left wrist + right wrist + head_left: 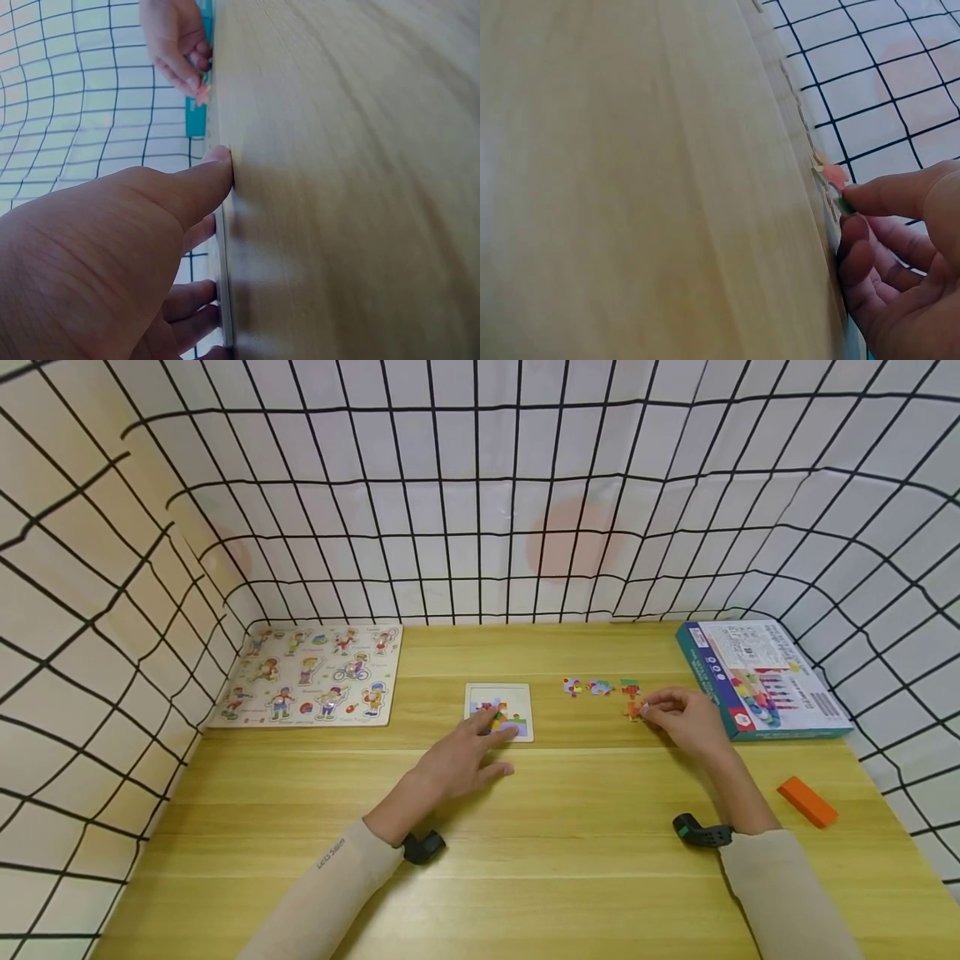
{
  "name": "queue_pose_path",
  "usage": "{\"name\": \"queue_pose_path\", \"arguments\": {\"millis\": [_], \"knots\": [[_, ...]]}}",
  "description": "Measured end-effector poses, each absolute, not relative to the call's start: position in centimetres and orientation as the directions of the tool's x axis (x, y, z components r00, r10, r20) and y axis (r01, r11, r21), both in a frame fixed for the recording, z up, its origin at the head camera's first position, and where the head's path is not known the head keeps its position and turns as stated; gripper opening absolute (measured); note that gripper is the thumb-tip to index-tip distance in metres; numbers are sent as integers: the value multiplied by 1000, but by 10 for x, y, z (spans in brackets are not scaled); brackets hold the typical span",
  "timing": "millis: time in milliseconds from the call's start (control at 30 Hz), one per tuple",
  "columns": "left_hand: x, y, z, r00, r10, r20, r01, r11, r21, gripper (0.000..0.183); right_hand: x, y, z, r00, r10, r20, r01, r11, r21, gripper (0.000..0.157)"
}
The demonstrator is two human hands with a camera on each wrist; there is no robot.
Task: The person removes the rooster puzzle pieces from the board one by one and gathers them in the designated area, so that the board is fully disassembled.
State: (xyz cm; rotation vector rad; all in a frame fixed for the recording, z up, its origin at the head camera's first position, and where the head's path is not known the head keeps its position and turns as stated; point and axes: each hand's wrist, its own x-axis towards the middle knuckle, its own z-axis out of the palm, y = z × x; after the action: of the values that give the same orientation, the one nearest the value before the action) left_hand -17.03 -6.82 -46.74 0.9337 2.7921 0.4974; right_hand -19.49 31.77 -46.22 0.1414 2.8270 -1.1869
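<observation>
A small square jigsaw tray (531, 714) lies in the middle of the table, partly filled with colourful pieces. My left hand (463, 760) rests on it with spread fingers, hiding part of the picture; in the left wrist view its fingertips touch the tray's thin edge. Off to the right, my right hand (688, 724) pinches an orange jigsaw piece (633, 708) between thumb and forefinger. The piece also shows at the fingertips in the right wrist view, tilted up from the table. Loose jigsaw pieces (599, 687) lie in a row between tray and right hand.
At the back left lies a wooden picture board (307, 677) with children figures. A teal and white box (780, 681) stands at the back right, close beyond the right hand. An orange block (807, 802) lies near the right edge. Black wire mesh (510, 485) encloses the table's back and sides.
</observation>
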Motion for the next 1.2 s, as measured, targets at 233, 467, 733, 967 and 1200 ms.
{"name": "queue_pose_path", "arguments": {"millis": [233,467,733,967,1200], "knots": [[-171,-67,-468,-793,609,-31,561,748,356,64,-196,318,-463,-994,54,-94,103,748,-656,35],[-170,-67,-468,-794,606,-36,557,750,357,64,-196,316,-463,-996,46,-72,81,772,-630,31],[-169,-68,-466,-791,611,-24,558,738,378,64,-198,314,-467,-998,48,-50,68,782,-620,29],[-168,-70,-466,-785,619,-15,568,730,381,63,-196,312,-464,-998,36,-42,54,777,-628,37],[-168,-69,-464,-780,626,-7,579,726,371,63,-196,308,-463,-999,34,14,18,777,-629,38]]}}
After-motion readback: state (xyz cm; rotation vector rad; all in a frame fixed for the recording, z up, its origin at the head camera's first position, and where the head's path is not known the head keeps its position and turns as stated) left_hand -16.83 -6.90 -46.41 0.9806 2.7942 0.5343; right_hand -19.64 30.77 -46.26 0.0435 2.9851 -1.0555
